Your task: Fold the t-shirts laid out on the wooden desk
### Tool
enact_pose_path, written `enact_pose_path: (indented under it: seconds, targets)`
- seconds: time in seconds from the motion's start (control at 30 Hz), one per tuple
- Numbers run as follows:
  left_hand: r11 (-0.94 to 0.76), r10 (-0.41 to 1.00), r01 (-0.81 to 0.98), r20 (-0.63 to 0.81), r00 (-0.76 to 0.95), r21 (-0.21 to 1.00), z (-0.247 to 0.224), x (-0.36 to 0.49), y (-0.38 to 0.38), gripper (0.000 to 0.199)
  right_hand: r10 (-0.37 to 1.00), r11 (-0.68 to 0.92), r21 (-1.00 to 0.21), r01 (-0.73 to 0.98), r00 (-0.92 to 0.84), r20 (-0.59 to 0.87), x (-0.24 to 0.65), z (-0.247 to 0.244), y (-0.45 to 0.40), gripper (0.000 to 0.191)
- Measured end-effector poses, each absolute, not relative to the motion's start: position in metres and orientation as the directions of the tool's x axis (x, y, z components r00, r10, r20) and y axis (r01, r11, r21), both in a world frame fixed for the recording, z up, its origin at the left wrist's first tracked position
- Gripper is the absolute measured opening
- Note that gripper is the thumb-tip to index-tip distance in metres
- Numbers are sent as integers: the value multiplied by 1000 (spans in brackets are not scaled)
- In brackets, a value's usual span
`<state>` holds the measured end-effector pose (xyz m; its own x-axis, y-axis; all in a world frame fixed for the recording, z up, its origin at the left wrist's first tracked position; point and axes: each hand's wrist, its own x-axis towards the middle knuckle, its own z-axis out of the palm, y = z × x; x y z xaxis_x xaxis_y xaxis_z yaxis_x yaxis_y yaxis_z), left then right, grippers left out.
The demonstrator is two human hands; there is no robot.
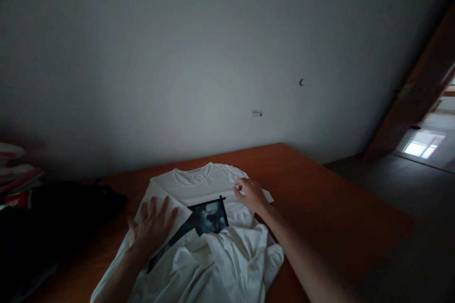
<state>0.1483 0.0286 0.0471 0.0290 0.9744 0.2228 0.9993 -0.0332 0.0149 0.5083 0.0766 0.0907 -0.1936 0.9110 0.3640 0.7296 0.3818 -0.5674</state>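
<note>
A white T-shirt (pixel 185 187) with a dark printed picture on its front lies on the wooden table, its neckline toward the wall. Its left sleeve is folded inward over the print. My left hand (pixel 151 222) rests on that fold, fingers spread. Over the shirt's right side is my right hand (pixel 250 194), thumb and forefinger curled close together; whether any cloth is between them I cannot make out. Crumpled white cloth (pixel 227 260) lies bunched over the shirt's lower part, hiding some of the print.
The reddish-brown table (pixel 330 203) runs along a pale wall (pixel 199 80). Dark cloth (pixel 71 213) is heaped at the left, near red-and-white items (pixel 17 170). A wooden door (pixel 408 90) stands at the far right, beyond the grey floor (pixel 384 175).
</note>
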Motion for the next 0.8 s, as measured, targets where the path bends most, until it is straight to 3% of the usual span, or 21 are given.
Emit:
enact_pose_path:
  seconds: [0.07, 0.17, 0.3, 0.4, 0.5, 0.6, 0.73, 0.8]
  targets:
    - [-4, 974, 1000, 226, 2, 9, 49, 152, 27, 60, 893, 325, -549, 771, -59, 446, 540, 83, 76, 19]
    - [-39, 932, 999, 359, 48, -32, 51, 158, 26, 55, 831, 257, -499, 828, 74, 551, 570, 66, 72, 20]
    - [-162, 879, 978, 431, 204, -131, 63, 171, 27, 49, 871, 114, -407, 906, 107, 480, 581, 55, 68, 34]
    - [-261, 868, 959, 410, 282, -107, 81, 191, 30, 48, 908, 70, -358, 931, 89, 409, 579, 58, 68, 24]
    - [-324, 889, 934, 385, 248, 149, 100, 229, 34, 41, 921, 84, -374, 924, 71, 382, 576, 63, 70, 9]
    - [-461, 884, 737, 324, 336, 495, 115, 279, 32, 31, 907, 113, -424, 899, 81, 412, 575, 63, 72, 9]
    - [-574, 810, 501, 359, 463, 648, 115, 325, 23, 23, 867, 185, -490, 852, 93, 489, 575, 61, 72, 20]
    - [-512, 842, 410, 349, 411, 754, 107, 333, 20, 23, 859, 170, -542, 823, 146, 491, 576, 62, 74, 28]
